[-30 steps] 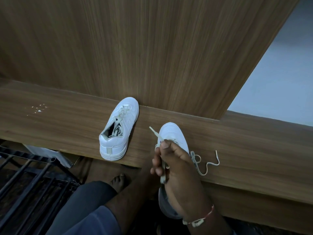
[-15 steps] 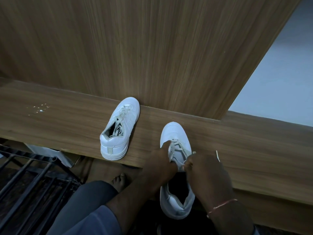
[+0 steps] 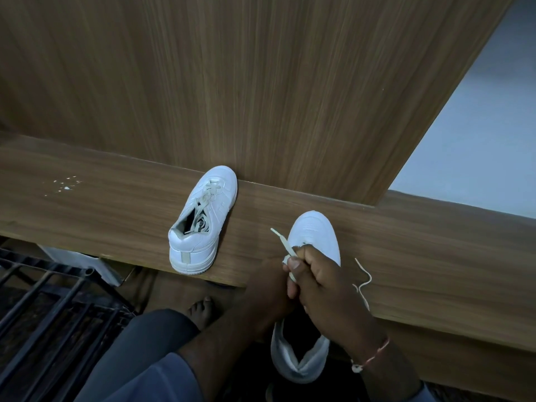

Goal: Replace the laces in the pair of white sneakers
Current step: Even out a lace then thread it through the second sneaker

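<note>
Two white sneakers stand on a brown wooden ledge (image 3: 116, 210). The far sneaker (image 3: 216, 207) is laced with a beige lace, toe against the back panel. The near sneaker (image 3: 314, 230) hangs heel-first over the ledge's front edge. My right hand (image 3: 324, 288) hovers over its eyelets and grips a beige lace (image 3: 280, 237), whose tip sticks up to the left. The lace's other end (image 3: 366, 281) trails loose on the ledge to the right. My left hand (image 3: 265, 285) lies against the shoe's left side, its fingers hidden behind my right hand.
A tall wooden panel (image 3: 232, 82) rises behind the ledge, with a pale wall (image 3: 478, 140) to its right. White crumbs (image 3: 65, 185) dot the ledge's left part. Below left stand a black metal rack (image 3: 43, 314), my knee and a bare foot (image 3: 201, 310).
Half a second ago both hands worked low at the near sneaker's eyelets. My right hand has since drawn the lace end up and left, and the other end lies loose at the right.
</note>
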